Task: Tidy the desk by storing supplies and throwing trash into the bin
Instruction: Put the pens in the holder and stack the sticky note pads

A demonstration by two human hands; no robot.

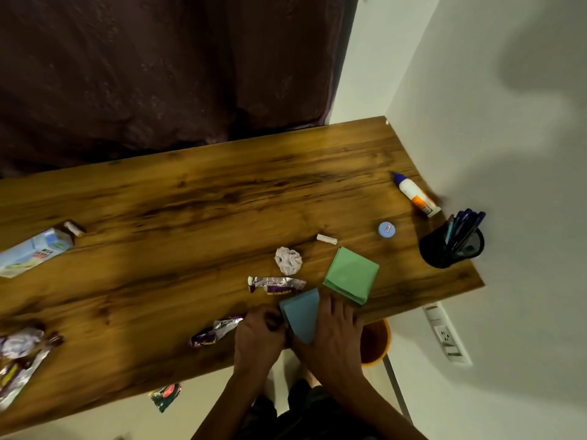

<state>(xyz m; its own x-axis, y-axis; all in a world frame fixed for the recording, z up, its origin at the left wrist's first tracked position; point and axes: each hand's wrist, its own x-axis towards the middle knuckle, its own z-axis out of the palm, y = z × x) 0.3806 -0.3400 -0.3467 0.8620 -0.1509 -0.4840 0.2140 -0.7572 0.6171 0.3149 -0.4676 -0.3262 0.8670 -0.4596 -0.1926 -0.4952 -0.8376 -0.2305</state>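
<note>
A: Between both hands, the blue sticky-note pad [300,315] is sitting at the surface's [178,198] near edge; left hand [259,333] is curling against its side, right hand [336,328] is lying flat on it.

B: Slipping off?

A: Possibly, the orange bin [374,342] is waiting just beyond the right hand. The green pad [351,274] is crowding ahead; open room is lying farther forward.

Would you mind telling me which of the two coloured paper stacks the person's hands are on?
The blue paper stack, at the desk's near edge, with both hands on it. The green paper stack lies just beyond it, with no hand on it.
</note>
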